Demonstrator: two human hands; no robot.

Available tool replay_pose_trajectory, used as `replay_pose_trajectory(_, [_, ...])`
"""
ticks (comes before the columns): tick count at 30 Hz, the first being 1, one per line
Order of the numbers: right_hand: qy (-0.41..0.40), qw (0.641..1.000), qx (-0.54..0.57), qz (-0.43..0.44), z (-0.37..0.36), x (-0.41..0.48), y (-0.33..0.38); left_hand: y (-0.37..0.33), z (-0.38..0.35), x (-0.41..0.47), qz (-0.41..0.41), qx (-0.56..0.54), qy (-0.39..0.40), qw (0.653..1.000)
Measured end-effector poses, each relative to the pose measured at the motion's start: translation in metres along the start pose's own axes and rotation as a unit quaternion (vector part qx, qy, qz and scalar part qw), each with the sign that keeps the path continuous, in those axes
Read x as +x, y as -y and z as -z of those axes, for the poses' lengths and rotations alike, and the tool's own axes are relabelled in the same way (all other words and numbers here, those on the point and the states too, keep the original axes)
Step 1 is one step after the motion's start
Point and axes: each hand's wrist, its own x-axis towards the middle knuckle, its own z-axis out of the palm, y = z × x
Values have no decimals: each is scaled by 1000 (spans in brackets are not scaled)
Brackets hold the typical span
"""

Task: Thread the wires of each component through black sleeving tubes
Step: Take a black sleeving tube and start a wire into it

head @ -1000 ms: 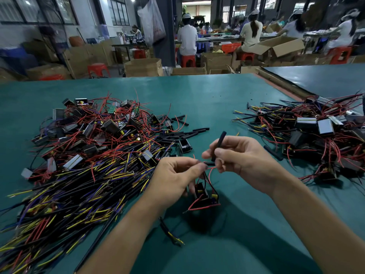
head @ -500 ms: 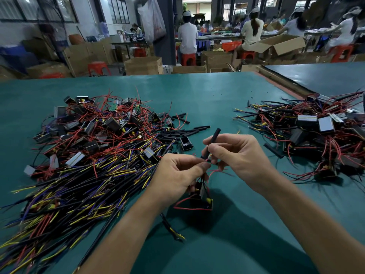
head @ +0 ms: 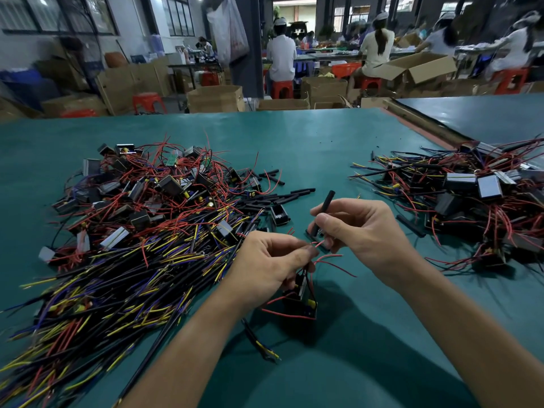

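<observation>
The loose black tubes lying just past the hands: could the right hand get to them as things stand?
Probably yes. The loose black tubes lie on open table just beyond the right hand, with nothing between. But its fingers pinch a held black tube, so that likely comes first.

matt black sleeving tube (head: 324, 208), glossy red wires (head: 329, 262), smooth matt green table (head: 309, 142).

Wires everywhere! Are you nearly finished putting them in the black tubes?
Not nearly. The right pile may be finished ones, though I can't tell. In hand: the left hand pinches a red wire from one component, and the right hand holds a tube just above it, not yet threaded. Left: the big left pile and spare tubes wait.
</observation>
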Motion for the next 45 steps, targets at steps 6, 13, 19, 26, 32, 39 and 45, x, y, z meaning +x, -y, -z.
replay_pose_trajectory(6, [-3, 1000, 0, 5, -4, 0, -2, 0, 2, 0, -10, 4, 17, 1000])
replay_pose_trajectory(13, [10, 999, -43, -4, -1, 2, -4, -1, 4, -1, -5, 8, 30, 1000])
replay_pose_trajectory(19, [12, 998, -66, 2, 1, 1, -2, -3, 3, -2, 5, 17, 16, 1000])
replay_pose_trajectory(26, [47, 992, -119, 7, 1, 1, 0, -5, 3, -2, 27, 15, 2, 1000])
replay_pose_trajectory(32, [37, 990, -131, 22, 4, 2, -2, -5, 3, -1, 31, -7, -21, 999])
replay_pose_trajectory(39, [63, 982, -173, 40, 2, 2, -4, -7, 5, -1, 51, -24, -32, 998])
replay_pose_trajectory(45, [94, 976, -195, 39, 2, -2, -5, -9, 8, -3, 77, -44, -13, 996])
